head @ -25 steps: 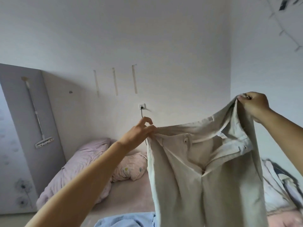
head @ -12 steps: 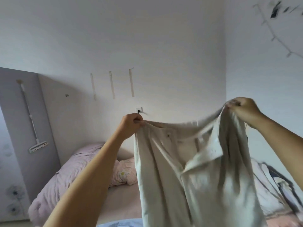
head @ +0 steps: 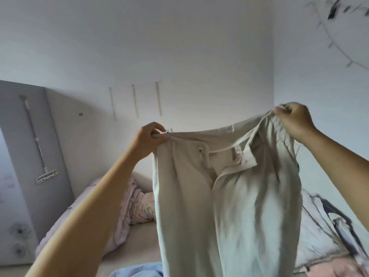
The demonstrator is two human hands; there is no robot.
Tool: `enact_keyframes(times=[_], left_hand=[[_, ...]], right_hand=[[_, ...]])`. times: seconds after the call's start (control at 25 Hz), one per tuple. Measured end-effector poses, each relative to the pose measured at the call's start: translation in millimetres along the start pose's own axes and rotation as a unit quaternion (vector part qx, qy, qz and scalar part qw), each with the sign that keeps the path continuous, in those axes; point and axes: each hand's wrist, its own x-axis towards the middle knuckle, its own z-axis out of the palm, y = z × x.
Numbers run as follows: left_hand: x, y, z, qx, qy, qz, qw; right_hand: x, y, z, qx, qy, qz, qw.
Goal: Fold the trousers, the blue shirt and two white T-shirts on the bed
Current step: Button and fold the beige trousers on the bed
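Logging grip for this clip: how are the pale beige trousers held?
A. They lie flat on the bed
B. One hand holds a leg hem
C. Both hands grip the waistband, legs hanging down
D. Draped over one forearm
C: the left hand and right hand each grip the waistband of the pale beige trousers, which hang below.

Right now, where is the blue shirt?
In the head view the blue shirt lies on the bed at the bottom edge, left of the hanging beige trousers, below the left forearm.
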Motion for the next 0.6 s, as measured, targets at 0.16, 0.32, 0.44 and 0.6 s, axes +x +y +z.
enact_keyframes(times=[0.16,0.32,0.44,0.6], left_hand=[[3.8,25.6,8.6,0.006,-0.061,-0.078,0.995],[-8.4,22.3,7.5,0.048,-0.027,-0.165,0.985],[-27.0,27.1,-9.4,0.013,-0.008,-0.179,0.984],[-33.9,51.5,-33.4,0.010,0.005,-0.156,0.988]], right_hand=[[-1.1,-3.2,1.8,-0.064,-0.047,-0.006,0.997],[-2.6,4.5,4.0,-0.108,-0.167,0.013,0.980],[-7.4,-4.0,-14.4,-0.083,-0.235,-0.002,0.968],[-22.3,-27.7,-39.7,-0.003,-0.240,-0.004,0.971]])
